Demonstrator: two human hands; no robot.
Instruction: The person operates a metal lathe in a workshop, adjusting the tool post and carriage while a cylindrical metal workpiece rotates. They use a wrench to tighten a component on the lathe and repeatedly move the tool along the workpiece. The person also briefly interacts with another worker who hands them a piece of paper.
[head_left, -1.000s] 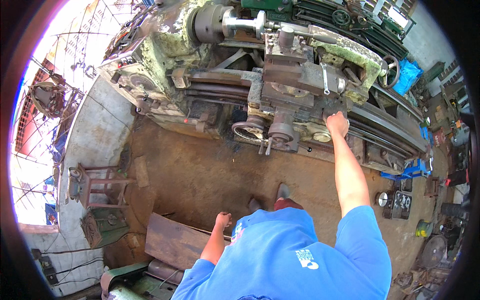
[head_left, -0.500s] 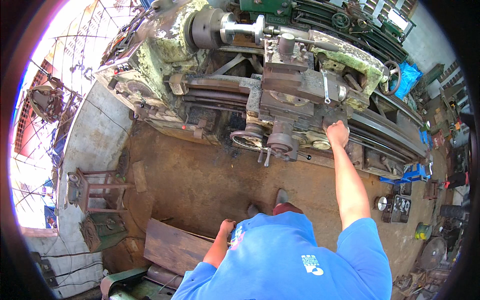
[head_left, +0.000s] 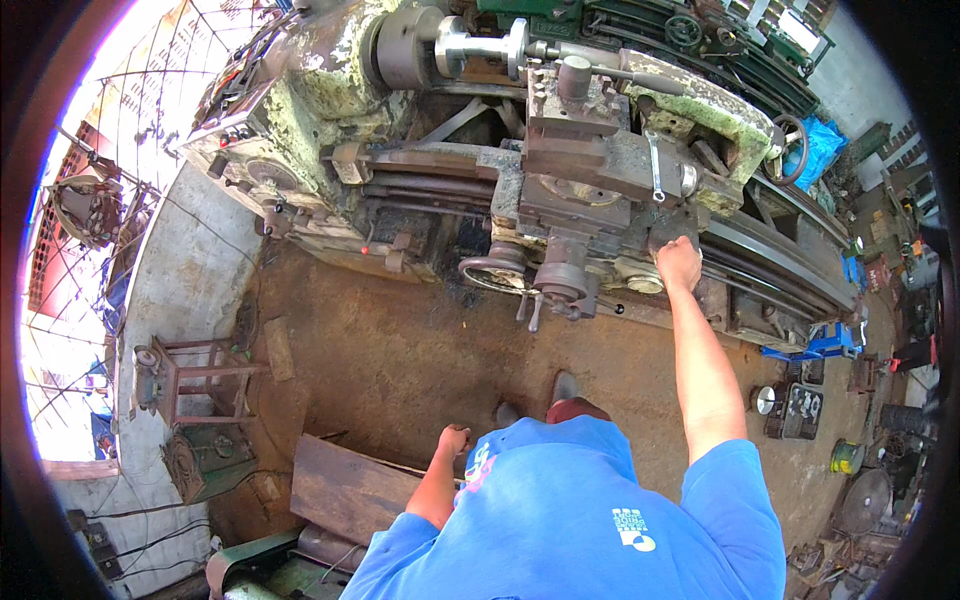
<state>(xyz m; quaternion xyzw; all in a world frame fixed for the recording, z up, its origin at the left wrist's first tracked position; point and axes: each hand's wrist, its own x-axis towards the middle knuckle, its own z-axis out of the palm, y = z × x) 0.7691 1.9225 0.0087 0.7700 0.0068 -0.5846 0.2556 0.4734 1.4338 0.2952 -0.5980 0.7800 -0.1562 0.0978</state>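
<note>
My right arm reaches forward to a large metal lathe (head_left: 575, 200). On the right side of its carriage, my right hand (head_left: 679, 263) is closed, and whatever it grips is hidden beneath the fingers. Just beyond that hand lies a combination wrench (head_left: 656, 168) on the carriage top. A flanged shiny workpiece (head_left: 485, 48) sits between the chuck (head_left: 405, 50) and the tailstock end. Left of the right hand are the carriage handwheel (head_left: 492, 273) and the cross-slide crank (head_left: 562, 285). My left hand (head_left: 455, 438) hangs low beside my body, loosely curled, with nothing visible in it.
Behind me is a brown board (head_left: 350, 480) beside green machinery. A metal stand (head_left: 210, 380) is by the left wall. At right, a tray of parts (head_left: 800, 412) and a yellow-green spool (head_left: 847, 458) lie on the floor. Another green lathe (head_left: 700, 40) stands beyond.
The view has shifted slightly. My right hand stays at the same spot on the carriage, and my left hand has risen a little beside my body.
</note>
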